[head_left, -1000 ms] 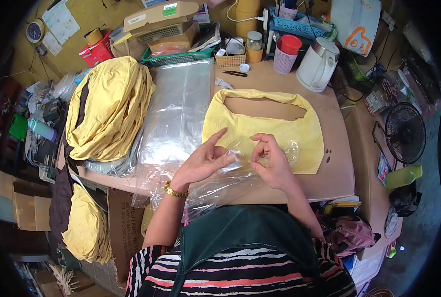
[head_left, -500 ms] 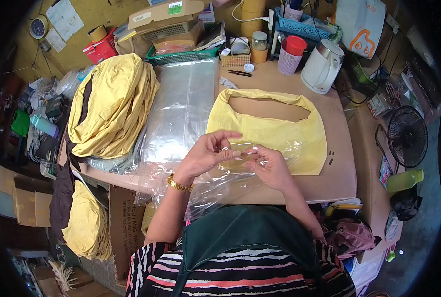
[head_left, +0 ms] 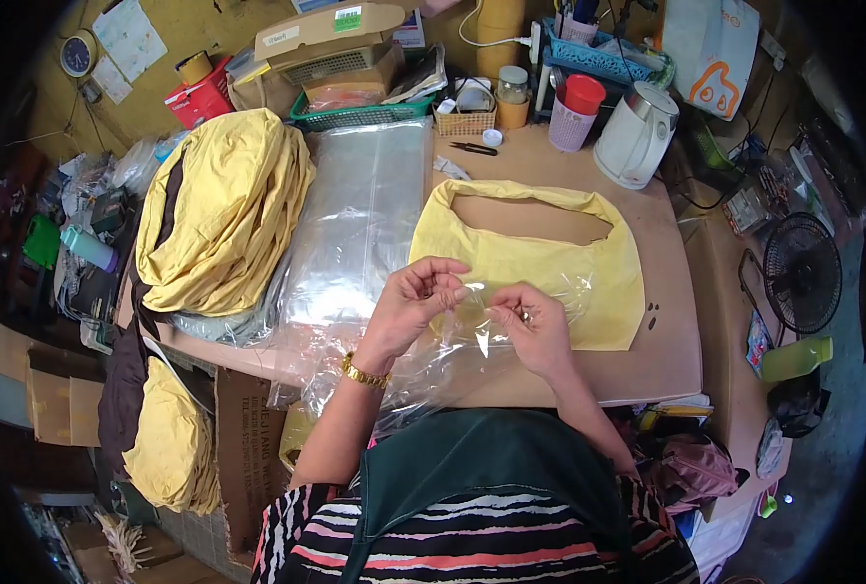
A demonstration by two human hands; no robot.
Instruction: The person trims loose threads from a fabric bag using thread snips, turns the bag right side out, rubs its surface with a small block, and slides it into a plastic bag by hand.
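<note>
Between my hands is a clear plastic bag point(head_left: 482, 341), its edge pinched by the fingers of both. My left hand point(head_left: 419, 297), with a gold watch on the wrist, grips it from the left. A short gap away, my right hand point(head_left: 530, 326) pinches it from the right. Below and beyond them a yellow fabric bag point(head_left: 535, 258) lies flat on the table, its strap forming a loop at the top. The plastic partly covers the fabric bag's lower part. At the left, a stack of clear plastic bags point(head_left: 360, 195) lies flat.
A pile of yellow fabric bags point(head_left: 224, 214) stands at the table's left, with more hanging below. Thread snips point(head_left: 474, 149), a white kettle point(head_left: 637, 134) and a pink cup point(head_left: 572, 127) are at the back. A fan point(head_left: 801, 271) stands at the right.
My hands have moved apart, the right one shifting slightly right, and the plastic edge between them is spread wider. The view has shifted a little.
</note>
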